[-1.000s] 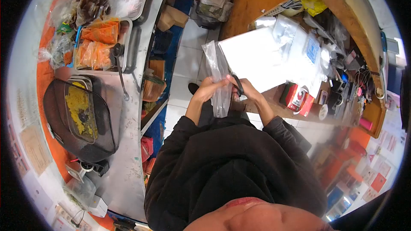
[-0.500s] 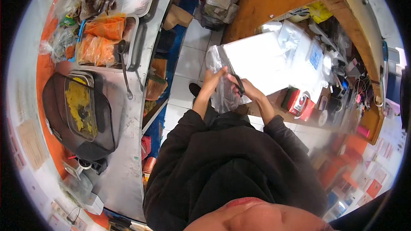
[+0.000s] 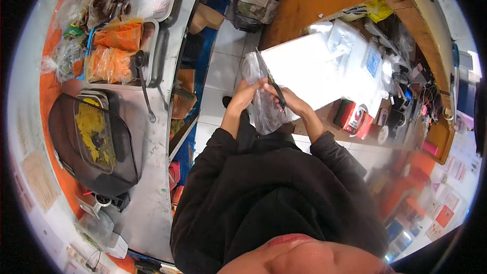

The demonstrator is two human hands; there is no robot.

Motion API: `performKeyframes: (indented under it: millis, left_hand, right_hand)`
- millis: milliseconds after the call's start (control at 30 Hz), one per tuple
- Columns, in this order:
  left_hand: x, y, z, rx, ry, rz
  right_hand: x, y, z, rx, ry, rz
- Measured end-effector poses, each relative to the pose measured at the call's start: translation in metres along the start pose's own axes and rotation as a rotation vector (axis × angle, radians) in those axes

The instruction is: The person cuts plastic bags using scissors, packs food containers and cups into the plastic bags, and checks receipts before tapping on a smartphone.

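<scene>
Head view: left hand [image 3: 247,94] pinching clear plastic [image 3: 265,114], right hand [image 3: 290,100] gripping black-handled scissors [image 3: 280,95]; plastic sits at left hand's 3 o'clock, right hand's 9, long axis roughly 11 to 5, left hand nearer; blades point 11, near parallel, just beside it, contact unclear; white sheet [image 3: 303,71] at right hand's 1 o'clock

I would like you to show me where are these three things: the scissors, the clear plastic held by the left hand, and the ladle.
Scissors [image 3: 281,96]: head view, on the black handle.
Clear plastic [image 3: 265,113]: head view, on its lower crumpled part.
Ladle [image 3: 146,90]: head view, on its long handle.
</scene>
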State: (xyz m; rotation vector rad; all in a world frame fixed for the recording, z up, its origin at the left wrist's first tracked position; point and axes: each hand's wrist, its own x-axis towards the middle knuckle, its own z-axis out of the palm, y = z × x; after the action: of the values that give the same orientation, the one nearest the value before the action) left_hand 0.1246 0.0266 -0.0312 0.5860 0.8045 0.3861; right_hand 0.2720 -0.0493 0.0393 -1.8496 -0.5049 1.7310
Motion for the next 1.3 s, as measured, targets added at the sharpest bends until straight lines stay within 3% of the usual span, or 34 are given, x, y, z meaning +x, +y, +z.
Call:
performKeyframes:
  millis: [67,133,200,267,333,600,833,967,1033,1100,1167,1200,1267,1300]
  left_hand:
    - [-0.003,0.006,-0.003,0.029,-0.012,0.023]
    - [-0.008,0.015,-0.006,0.045,0.038,0.029]
    - [-0.006,0.015,-0.012,0.057,0.091,0.039]
    - [0.001,0.006,-0.019,0.211,0.036,-0.054]
    - [-0.004,0.008,-0.011,0.191,-0.016,-0.026]
    - [-0.018,0.022,-0.018,0.080,-0.018,-0.019]
    - [-0.021,0.033,-0.020,0.350,-0.189,-0.048]
    - [-0.051,0.023,-0.023,0.445,-0.326,-0.024]
    - [-0.055,0.008,-0.044,0.416,-0.278,0.066]
    - [-0.051,0.007,-0.084,0.319,0.134,-0.096]
    - [-0.039,0.003,-0.106,0.357,0.377,-0.037]
    - [-0.019,-0.013,-0.127,0.354,0.380,-0.028]
    - [0.038,-0.041,-0.166,1.293,0.468,-0.166]
    - [0.062,-0.033,-0.164,1.219,0.441,-0.124]
  right_hand:
    - [0.000,-0.002,-0.001,0.037,-0.019,0.004]
    - [-0.001,0.003,-0.003,-0.193,0.137,-0.064]
    - [-0.003,-0.001,-0.002,-0.219,0.120,-0.052]
    - [0.002,-0.006,-0.001,-0.245,0.107,-0.036]
    - [0.016,-0.009,0.001,-0.140,-0.011,0.017]
    - [0.036,-0.010,-0.003,-0.240,0.096,-0.012]
    - [0.054,-0.008,0.001,-0.188,-0.001,0.045]
    - [0.053,-0.009,0.004,-0.271,0.119,-0.016]
    - [0.055,-0.003,-0.003,-0.309,0.101,-0.050]
    - [0.048,-0.002,-0.012,-0.207,-0.076,-0.049]
    - [0.028,-0.015,-0.019,-0.138,-0.313,-0.005]
    - [0.020,-0.017,-0.021,-0.131,-0.415,0.006]
    - [0.013,-0.014,-0.021,-0.119,-0.571,-0.060]
    - [0.006,-0.015,-0.019,-0.101,-0.605,-0.111]
